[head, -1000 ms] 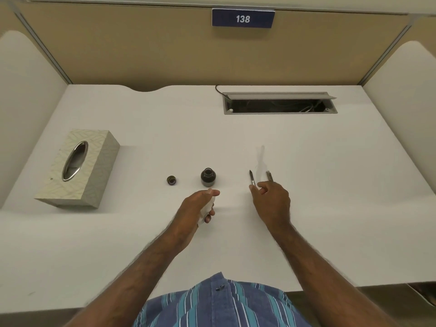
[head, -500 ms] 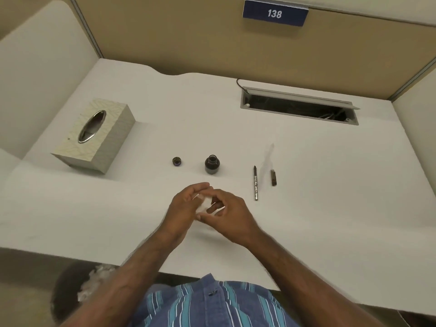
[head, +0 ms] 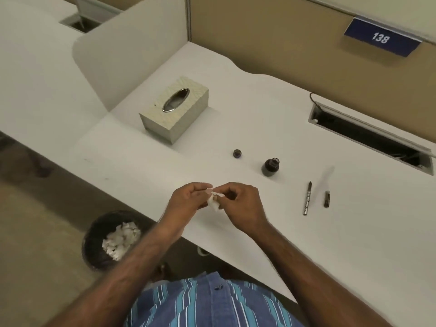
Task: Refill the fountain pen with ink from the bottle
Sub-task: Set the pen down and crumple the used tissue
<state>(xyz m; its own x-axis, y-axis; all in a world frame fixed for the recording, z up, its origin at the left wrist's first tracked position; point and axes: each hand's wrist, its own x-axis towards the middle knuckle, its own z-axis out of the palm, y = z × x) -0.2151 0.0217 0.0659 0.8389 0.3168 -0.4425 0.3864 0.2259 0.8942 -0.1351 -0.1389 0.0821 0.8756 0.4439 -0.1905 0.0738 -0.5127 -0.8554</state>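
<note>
You are at a white desk (head: 330, 232) in a cubicle, a tan partition behind it carrying a blue sign (head: 381, 38) that reads 138. The desk's near edge runs slantwise from upper left to lower right, and both your hands sit just above it.

Your left hand (head: 188, 201) and right hand (head: 243, 206) meet fingertip to fingertip, each pinching a small scrap of white tissue (head: 213, 201) between curled fingers and thumb. Most of the scrap is tucked behind your fingers, so its full shape cannot be made out.

The fountain pen (head: 307, 198) lies bare on the desk to the right of your hands, nib end pointing away from you; the nib itself is too small to read. Just right of it lies a short dark piece (head: 327, 198), perhaps another part of the pen, though you cannot tell. The ink bottle (head: 271, 166) stands open beyond your right hand, with its cap (head: 237, 153) apart to its left.

Farther back left sits a tissue box (head: 174, 109) with an oval opening. The cable slot (head: 370, 135) at the right is dark inside, its contents unclear, and it runs to the picture's edge.

Below the desk edge on the left, a dark waste bin (head: 94, 241) holds crumpled white paper; your left forearm cuts across its right side. Bare desk lies between your hands and the bottle, and more stretches right of the pen.
</note>
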